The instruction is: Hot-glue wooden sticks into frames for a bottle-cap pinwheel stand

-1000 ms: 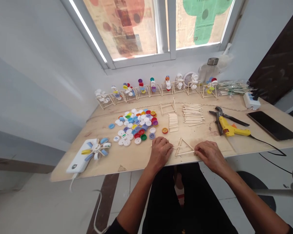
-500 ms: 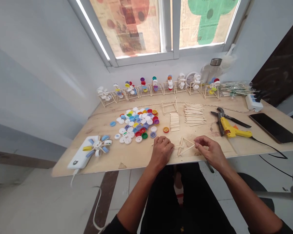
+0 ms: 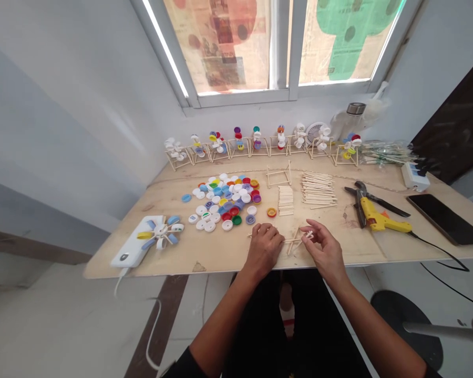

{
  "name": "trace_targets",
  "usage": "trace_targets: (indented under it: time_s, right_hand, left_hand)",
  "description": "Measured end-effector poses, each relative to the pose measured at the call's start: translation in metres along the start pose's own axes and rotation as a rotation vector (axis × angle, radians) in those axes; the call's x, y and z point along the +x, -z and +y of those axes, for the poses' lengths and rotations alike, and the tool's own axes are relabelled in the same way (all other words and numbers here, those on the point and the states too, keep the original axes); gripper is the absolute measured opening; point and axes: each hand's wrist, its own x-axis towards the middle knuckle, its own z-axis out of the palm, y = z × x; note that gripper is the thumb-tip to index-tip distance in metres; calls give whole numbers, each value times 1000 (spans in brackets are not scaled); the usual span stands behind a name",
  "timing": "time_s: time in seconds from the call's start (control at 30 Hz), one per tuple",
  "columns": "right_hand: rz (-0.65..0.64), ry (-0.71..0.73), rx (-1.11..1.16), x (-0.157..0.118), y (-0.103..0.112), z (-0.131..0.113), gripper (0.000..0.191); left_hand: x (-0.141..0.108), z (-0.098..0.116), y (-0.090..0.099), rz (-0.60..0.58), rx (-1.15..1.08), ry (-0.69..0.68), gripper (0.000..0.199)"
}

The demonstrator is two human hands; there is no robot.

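My left hand rests near the table's front edge, fingers curled over a small frame of wooden sticks. Part of that frame is hidden under the palm, and stick ends poke out on both sides. From the right, my right hand pinches the frame's other end, where stick tips show by the thumb and forefinger. Just beyond the hands lie an orange-red bottle cap and a stack of short sticks. A second stick frame stands farther back.
Left of the hands spreads a pile of bottle caps. A cap wheel lies on a white power bank. Longer sticks, pliers, a yellow glue gun and a phone are rightward. Finished wheels line the back.
My right hand has moved left toward my left hand with its end of the stick frame. The triangle that lay spread between the hands now looks tilted up and narrower. The camera view has shifted slightly.
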Motion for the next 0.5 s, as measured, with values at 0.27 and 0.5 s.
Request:
trace_targets:
  time_s: [0.27,0.5]
  right_hand:
    - [63,-59,37,-2,-7,17,39]
    - [34,53,-52,0,-9,0,43]
  left_hand:
    - [-1,-2,1,34,-41,19,12]
    - [-3,-4,3,56,-47,39,13]
